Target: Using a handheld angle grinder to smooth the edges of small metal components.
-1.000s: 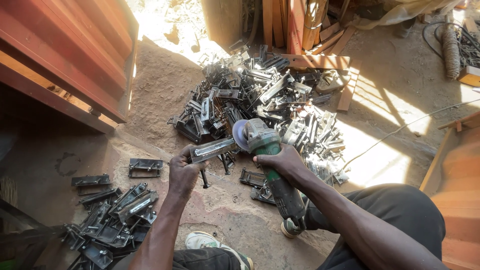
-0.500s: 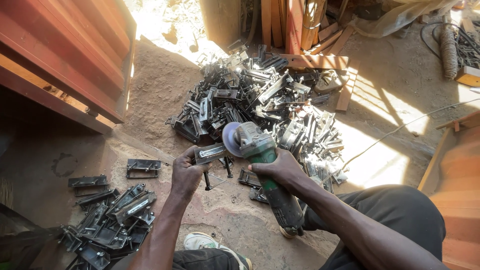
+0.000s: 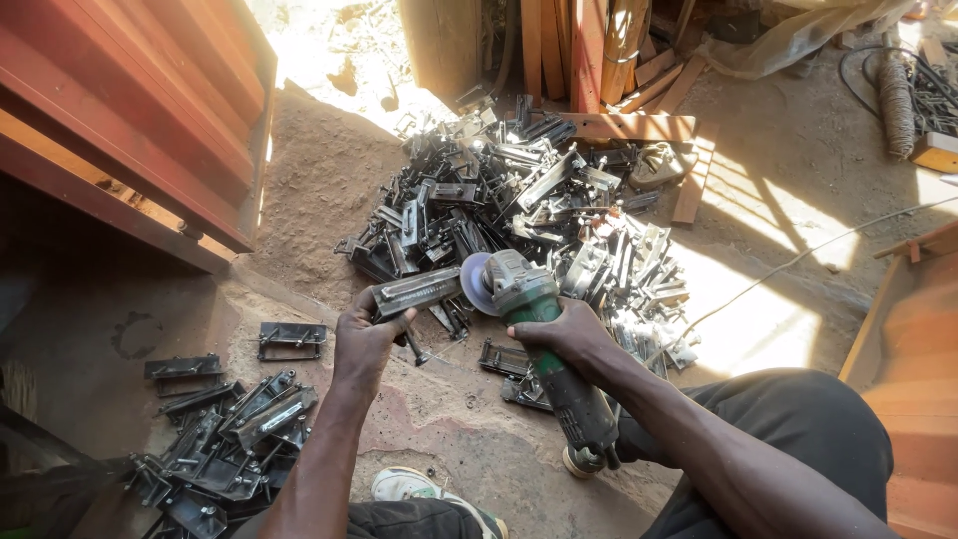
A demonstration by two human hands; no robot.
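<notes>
Swinging in from the right, the green grinder (image 3: 544, 344) in the right hand (image 3: 564, 334) now has its disc touching the metal bracket (image 3: 417, 291), which the left hand (image 3: 364, 339) fingers clamp near the far scrap pile (image 3: 519, 210); grinding looks underway.

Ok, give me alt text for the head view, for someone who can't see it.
A person's right hand grips a green angle grinder, its disc at the end of a metal bracket held in the left hand. A big heap of metal parts lies beyond; a smaller pile sits at left.
</notes>
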